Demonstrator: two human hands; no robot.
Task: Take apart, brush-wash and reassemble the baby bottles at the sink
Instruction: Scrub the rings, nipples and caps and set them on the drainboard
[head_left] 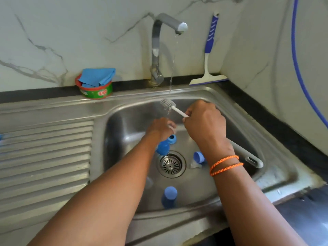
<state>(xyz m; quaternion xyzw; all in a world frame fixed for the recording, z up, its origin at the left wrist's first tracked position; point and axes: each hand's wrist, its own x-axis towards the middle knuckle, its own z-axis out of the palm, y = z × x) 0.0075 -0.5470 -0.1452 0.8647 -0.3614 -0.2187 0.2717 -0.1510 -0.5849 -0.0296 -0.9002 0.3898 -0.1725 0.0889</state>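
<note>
Your left hand (160,129) hides most of what it holds: its curled fingers close round something small and pale under the water stream (171,80), and you cannot tell from here which bottle part it is. Your right wrist covers the middle of the bottle brush (173,106), so only its grey bristle head, a short white stretch of stem and the grey looped handle end behind the wrist show. One brush is in play, gripped firmly in your right hand (204,121) with the fingers wrapped round the stem, bristle head pointing up and left into the stream, just above your left hand. Four blue bottle pieces lie in the sink (276,176): a blue cap (163,147) and a blue ring (172,139) directly below your left hand, another blue collar (198,157) with a clear teat beside it under your right wrist, and a blue cap (170,195) nearest you, beyond the drain strainer (170,164). Both forearms reach forward over the basin, and two orange bands (224,165) circle your right wrist.
</note>
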